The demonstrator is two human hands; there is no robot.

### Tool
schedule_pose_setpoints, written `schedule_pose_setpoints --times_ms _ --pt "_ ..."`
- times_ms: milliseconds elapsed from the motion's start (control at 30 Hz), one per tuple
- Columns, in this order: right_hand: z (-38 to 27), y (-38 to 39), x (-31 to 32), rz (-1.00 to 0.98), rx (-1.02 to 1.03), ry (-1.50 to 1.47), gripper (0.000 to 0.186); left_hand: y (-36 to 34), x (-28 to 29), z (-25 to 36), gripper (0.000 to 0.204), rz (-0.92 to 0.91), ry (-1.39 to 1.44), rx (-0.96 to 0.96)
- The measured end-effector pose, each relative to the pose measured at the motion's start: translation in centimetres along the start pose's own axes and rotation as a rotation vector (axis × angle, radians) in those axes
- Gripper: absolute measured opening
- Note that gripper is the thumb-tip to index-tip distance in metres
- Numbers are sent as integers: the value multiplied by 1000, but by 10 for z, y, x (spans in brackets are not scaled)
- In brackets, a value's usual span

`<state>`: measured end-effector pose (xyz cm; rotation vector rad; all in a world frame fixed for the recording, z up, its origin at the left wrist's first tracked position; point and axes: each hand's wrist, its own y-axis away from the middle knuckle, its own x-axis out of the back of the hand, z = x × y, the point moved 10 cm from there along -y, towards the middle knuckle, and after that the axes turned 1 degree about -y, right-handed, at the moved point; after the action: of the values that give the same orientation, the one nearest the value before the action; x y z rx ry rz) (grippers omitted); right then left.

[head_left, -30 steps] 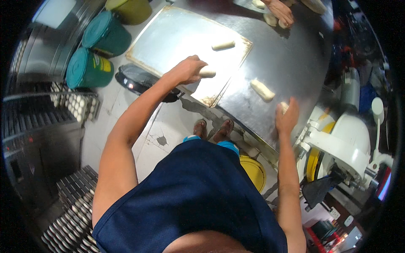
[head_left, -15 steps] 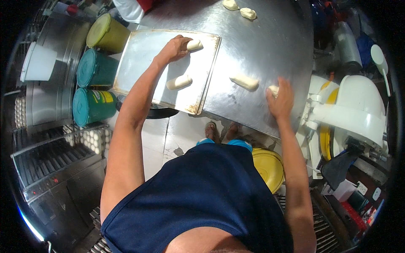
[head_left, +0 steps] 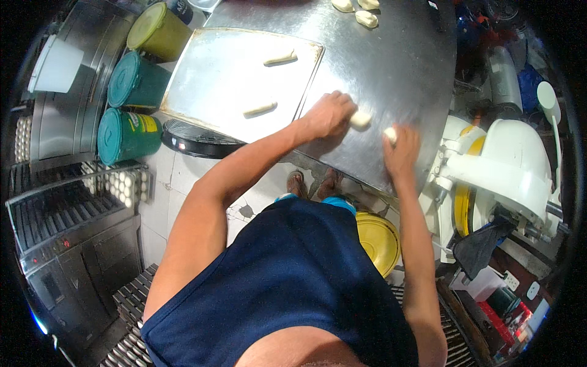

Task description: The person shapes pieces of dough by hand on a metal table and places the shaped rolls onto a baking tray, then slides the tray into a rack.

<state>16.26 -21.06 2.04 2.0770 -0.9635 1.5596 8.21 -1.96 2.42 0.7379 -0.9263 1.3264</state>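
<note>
The steel desk [head_left: 391, 73] is the work surface and extends to the far edge of the view. A white machine [head_left: 510, 162] stands just beyond its right edge. A metal baking tray [head_left: 226, 64] (its rim browned at the edges) occupies the left part of the desk. Two lidded teal buckets [head_left: 129, 79] [head_left: 125, 137] stand left of the tray.

The left hand [head_left: 330, 115] is over the desk, right of the tray; its fingers are curled at the left end of a dough roll [head_left: 361, 120] lying on the steel. Whether they grip it cannot be told. The right hand [head_left: 402, 150] is near the desk's right edge, fingers partly bent and blurred, with a dough piece [head_left: 390, 135] between thumb and fingers; firmness of hold cannot be told.

Two shaped rolls [head_left: 280, 58] [head_left: 260, 109] rest on the tray, well apart. Three small dough lumps [head_left: 367, 19] lie grouped toward the desk's far side.
</note>
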Motion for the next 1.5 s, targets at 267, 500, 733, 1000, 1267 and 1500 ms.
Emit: schedule_pose_setpoints --times_ms 267,500,733,1000,1267,1500 --pt "-16 10 -3 30 40 193 77 -15 2 19 76 249 -216 262" --pt "4 -84 0 -90 -63 191 75 -76 -11 -6 87 80 -180 154" --pt "34 -19 36 -57 -178 -375 63 -20 54 -25 49 141 528 422" --pt "-3 -89 104 333 5 -3 51 -58 87 -24 55 458 -173 139" --pt "-1 -116 8 46 23 -102 48 -92 1 -31 50 128 -216 -35" --pt "-3 -83 21 209 190 23 59 -67 6 -6 53 284 -290 -47"
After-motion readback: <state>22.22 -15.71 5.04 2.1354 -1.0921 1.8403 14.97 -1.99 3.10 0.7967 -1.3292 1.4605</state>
